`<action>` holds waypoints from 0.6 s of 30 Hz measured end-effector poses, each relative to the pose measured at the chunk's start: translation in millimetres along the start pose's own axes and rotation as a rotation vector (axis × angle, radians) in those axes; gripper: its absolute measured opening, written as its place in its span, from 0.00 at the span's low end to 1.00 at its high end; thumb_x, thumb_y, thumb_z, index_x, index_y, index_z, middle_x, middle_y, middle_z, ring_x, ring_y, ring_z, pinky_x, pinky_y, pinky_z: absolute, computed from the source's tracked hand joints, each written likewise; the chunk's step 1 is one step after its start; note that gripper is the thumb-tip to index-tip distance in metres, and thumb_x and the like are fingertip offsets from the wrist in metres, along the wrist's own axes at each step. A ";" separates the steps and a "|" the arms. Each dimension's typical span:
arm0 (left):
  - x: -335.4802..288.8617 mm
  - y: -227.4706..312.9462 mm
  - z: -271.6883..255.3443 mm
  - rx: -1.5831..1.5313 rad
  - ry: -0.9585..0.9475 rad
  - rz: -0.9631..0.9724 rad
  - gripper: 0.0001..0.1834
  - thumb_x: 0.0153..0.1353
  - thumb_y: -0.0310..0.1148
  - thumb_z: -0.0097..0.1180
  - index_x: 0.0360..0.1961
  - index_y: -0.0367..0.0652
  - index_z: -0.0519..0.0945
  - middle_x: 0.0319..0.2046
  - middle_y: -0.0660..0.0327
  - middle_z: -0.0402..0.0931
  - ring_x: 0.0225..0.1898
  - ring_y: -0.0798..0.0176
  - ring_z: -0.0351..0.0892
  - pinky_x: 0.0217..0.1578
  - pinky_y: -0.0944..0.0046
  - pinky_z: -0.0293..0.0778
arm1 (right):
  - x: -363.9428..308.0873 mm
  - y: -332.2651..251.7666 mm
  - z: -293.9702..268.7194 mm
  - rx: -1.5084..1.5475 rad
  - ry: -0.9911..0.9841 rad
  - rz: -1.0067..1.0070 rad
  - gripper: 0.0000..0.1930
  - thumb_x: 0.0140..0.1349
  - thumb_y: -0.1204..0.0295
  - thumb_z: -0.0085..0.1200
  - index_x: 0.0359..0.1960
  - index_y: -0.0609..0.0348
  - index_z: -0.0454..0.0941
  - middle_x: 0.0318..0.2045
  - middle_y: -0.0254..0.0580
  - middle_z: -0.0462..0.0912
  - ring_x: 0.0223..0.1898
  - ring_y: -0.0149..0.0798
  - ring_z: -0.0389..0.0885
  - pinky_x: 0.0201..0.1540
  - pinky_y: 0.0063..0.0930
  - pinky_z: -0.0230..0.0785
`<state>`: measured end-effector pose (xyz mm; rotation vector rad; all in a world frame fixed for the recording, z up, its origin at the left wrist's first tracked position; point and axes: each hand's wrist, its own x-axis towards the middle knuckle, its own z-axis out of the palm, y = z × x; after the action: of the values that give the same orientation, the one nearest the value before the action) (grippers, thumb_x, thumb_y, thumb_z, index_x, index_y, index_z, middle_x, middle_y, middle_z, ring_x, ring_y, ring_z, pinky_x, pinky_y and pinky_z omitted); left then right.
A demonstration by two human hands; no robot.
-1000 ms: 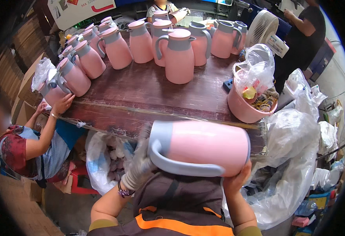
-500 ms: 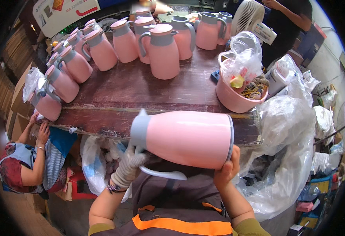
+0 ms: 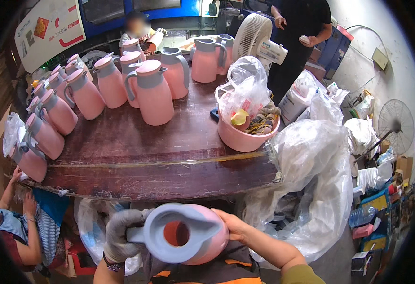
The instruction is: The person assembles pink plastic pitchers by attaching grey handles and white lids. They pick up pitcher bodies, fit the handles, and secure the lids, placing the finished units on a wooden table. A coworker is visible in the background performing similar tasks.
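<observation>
A pink jug point(image 3: 215, 242) with a grey collar and spout is held in front of my body, below the table's front edge. Its lidless mouth faces up toward me, showing a reddish inside. In a grey glove, my left hand point(image 3: 121, 232) is closed round the grey handle. My bare right hand point(image 3: 232, 224) grips the pink side, with the fingers partly hidden behind the jug. More pink jugs stand on the dark red table point(image 3: 169, 158); the nearest upright one point(image 3: 154, 102) has a pink lid, while some at the back have open tops.
A pink bucket point(image 3: 245, 141) with plastic bags and small parts stands at the table's right. Beside it are a white fan point(image 3: 252, 38) and large clear plastic sacks point(image 3: 307, 151). One person sits at the left edge; another stands behind the fan. Someone else is at the back.
The jug has turned from lying sideways with its base to the right to having its mouth upward, and is lower. My view has shifted right and up. The standing person's arms have moved.
</observation>
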<state>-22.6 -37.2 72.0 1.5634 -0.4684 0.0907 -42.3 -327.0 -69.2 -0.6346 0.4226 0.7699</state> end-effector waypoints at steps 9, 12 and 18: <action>0.2 -14.7 -2.0 -0.008 0.132 -0.381 0.13 0.61 0.38 0.57 0.32 0.36 0.79 0.24 0.64 0.76 0.27 0.75 0.73 0.29 0.73 0.69 | -27.0 -5.2 -4.1 -0.450 0.154 -0.402 0.29 0.68 0.51 0.43 0.63 0.57 0.63 0.57 0.41 0.72 0.55 0.35 0.73 0.56 0.32 0.65; 12.8 -21.1 36.5 0.079 0.082 -0.386 0.08 0.62 0.32 0.57 0.34 0.37 0.80 0.25 0.64 0.77 0.25 0.75 0.73 0.25 0.74 0.68 | -52.3 -10.9 39.3 -0.719 0.029 -0.815 0.38 0.62 0.55 0.56 0.68 0.56 0.54 0.61 0.43 0.66 0.62 0.39 0.66 0.63 0.34 0.57; -19.0 -43.7 57.1 -0.137 0.032 -0.608 0.11 0.65 0.34 0.52 0.43 0.39 0.76 0.30 0.66 0.76 0.28 0.75 0.72 0.31 0.73 0.71 | -23.2 -4.5 65.4 -1.381 0.258 -0.933 0.30 0.52 0.60 0.66 0.56 0.55 0.70 0.61 0.57 0.63 0.62 0.55 0.65 0.62 0.38 0.60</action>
<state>-37.8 -89.2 21.1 1.5058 0.0397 -0.3748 -45.9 -297.7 -6.3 -2.0431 -0.2821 -0.0526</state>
